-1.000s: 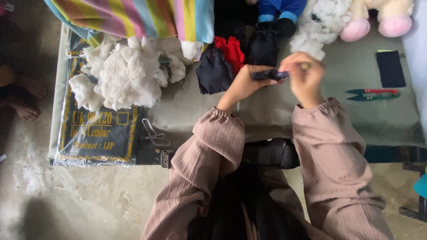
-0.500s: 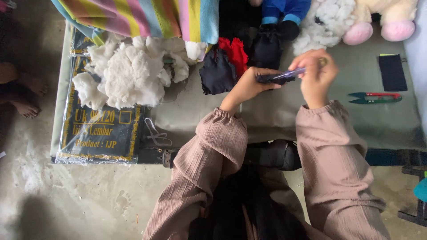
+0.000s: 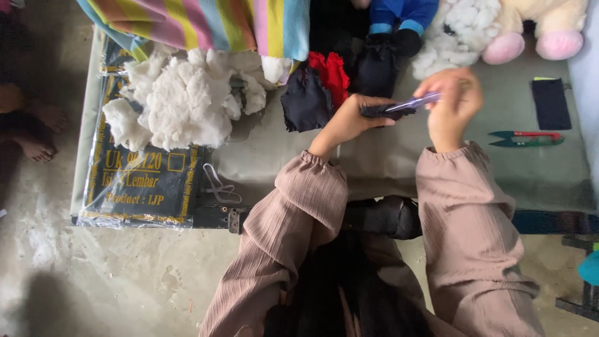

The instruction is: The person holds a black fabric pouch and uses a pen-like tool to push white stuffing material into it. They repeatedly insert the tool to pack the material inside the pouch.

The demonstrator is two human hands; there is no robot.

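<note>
My left hand (image 3: 349,118) pinches a small dark fabric piece (image 3: 380,111) above the grey table (image 3: 374,168). My right hand (image 3: 452,100) grips a thin purple stick (image 3: 417,102) whose tip goes into the dark fabric piece. Both hands hover over the table's middle, just in front of a black cloth part (image 3: 306,100) and a red cloth part (image 3: 329,72). My sleeves are dusty pink.
A heap of white stuffing (image 3: 181,93) lies on a black plastic packet (image 3: 143,181) at the left. Striped cloth (image 3: 206,25) and plush toys (image 3: 499,31) line the far edge. Thread snips (image 3: 524,138) and a black pouch (image 3: 550,103) lie at the right. Someone's bare foot (image 3: 34,140) is at far left.
My right hand has drawn back to the right, so more of the purple stick shows. My left hand keeps its hold on the dark fabric piece.
</note>
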